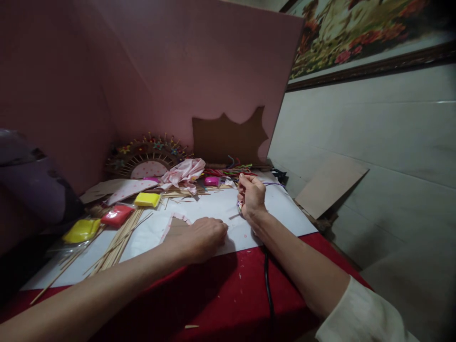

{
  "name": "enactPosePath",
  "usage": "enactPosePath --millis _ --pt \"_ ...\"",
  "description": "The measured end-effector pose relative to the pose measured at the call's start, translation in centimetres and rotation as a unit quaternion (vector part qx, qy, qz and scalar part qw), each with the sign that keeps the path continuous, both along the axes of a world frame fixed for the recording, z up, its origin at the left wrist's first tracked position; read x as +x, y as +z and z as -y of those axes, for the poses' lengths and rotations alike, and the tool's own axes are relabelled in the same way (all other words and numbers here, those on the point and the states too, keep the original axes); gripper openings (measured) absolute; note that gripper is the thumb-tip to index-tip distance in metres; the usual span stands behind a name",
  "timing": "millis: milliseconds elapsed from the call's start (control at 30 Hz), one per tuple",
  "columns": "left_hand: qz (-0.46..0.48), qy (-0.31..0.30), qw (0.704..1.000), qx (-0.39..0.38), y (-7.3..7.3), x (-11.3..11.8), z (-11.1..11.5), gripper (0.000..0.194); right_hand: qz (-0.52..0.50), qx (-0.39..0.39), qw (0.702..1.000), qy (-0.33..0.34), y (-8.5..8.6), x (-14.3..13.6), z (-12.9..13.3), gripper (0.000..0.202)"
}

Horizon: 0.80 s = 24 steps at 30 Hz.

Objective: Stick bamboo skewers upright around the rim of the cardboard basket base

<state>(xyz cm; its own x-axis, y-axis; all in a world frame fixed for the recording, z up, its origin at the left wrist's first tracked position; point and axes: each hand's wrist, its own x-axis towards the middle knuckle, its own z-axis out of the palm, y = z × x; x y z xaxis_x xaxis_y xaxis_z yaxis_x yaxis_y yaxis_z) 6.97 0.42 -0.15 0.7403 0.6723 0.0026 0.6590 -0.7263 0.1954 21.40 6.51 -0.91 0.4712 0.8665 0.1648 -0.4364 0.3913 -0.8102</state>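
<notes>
My left hand (207, 237) is closed, low over the front of the white sheet (278, 209). Its fingertips face away from me, so whatever they may pinch is hidden. Beside its wrist lies a brown cardboard piece (177, 228) with pink dotted cloth folded along its edge. My right hand (252, 194) is raised a little above the sheet, fingers curled with the thumb on top. A small colourful patterned object (240, 205) shows at its palm side; I cannot make out its kind. A thin pale strip sticks out below that hand.
Bamboo sticks (119, 240) lie at the left near yellow (81, 231) and red (117, 216) packets. Crumpled pink cloth (185, 171), a bright pink object (213, 181) and a decorated arch (149, 154) stand behind. A black cable (268, 285) hangs over the red tablecloth (228, 304).
</notes>
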Motion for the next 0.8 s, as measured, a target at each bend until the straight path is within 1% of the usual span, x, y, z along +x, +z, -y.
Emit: enactPosePath --millis 100,133,167,200,233,267,300,333,367,433,500,567,600,633,700,800 --pt "0.025 -0.006 1.0 -0.009 0.7 1.1 2.1 0.022 0.0 -0.002 1.0 -0.002 0.0 0.1 0.0 0.023" --pt "0.035 -0.018 0.999 -0.022 0.9 1.6 3.0 0.024 0.0 -0.003 1.0 -0.003 0.0 0.2 0.0 0.023" --pt "0.043 -0.046 0.997 -0.042 1.2 2.0 3.8 0.024 0.0 -0.004 1.0 -0.004 0.0 0.2 -0.1 0.023" --pt "0.049 -0.086 0.993 -0.063 1.3 2.5 4.6 0.028 -0.001 -0.005 1.0 -0.005 0.1 0.4 -0.1 0.023" --pt "0.051 -0.142 0.985 -0.085 1.2 2.9 5.1 0.033 -0.002 -0.005 1.0 -0.007 0.1 0.5 -0.1 0.023" --pt "0.071 -0.194 0.975 -0.085 1.0 3.2 5.4 0.034 -0.003 -0.005 1.0 -0.008 0.1 0.6 -0.1 0.022" --pt "0.087 -0.188 0.976 -0.069 0.7 3.5 5.3 0.03 -0.004 -0.004 1.0 -0.01 0.1 0.6 -0.2 0.022" --pt "0.093 -0.129 0.987 -0.036 0.3 3.8 4.9 0.026 -0.005 -0.004 1.0 -0.011 0.2 0.7 -0.2 0.022" --pt "0.093 -0.087 0.992 -0.017 -0.2 4.0 4.3 0.025 -0.005 -0.004 1.0 -0.012 0.2 0.7 -0.2 0.022" --pt "0.089 -0.033 0.995 0.011 -1.2 4.3 2.5 0.024 -0.005 -0.005 1.0 -0.012 0.1 0.7 -0.2 0.022" --pt "0.078 -0.003 0.997 0.03 -1.9 4.5 0.9 0.018 -0.002 -0.006 1.0 -0.01 0.0 0.5 -0.2 0.023" --pt "0.067 -0.005 0.997 0.037 -2.1 4.7 0.1 0.019 0.004 -0.007 1.0 -0.009 -0.1 0.4 -0.2 0.022" --pt "0.061 -0.011 0.997 0.039 -2.1 4.7 0.0 0.019 0.007 -0.007 1.0 -0.009 -0.1 0.4 -0.2 0.022" --pt "0.055 -0.02 0.997 0.04 -2.0 4.8 0.2 0.02 0.01 -0.007 1.0 -0.01 -0.1 0.4 -0.2 0.022" --pt "0.045 -0.038 0.998 0.038 -1.6 4.8 1.6 0.019 0.017 -0.009 1.0 -0.012 -0.2 0.4 -0.2 0.023" --pt "0.04 -0.074 0.996 0.019 -1.3 4.8 5.1 0.015 0.031 -0.012 0.999 -0.012 -0.3 0.4 -0.2 0.024"
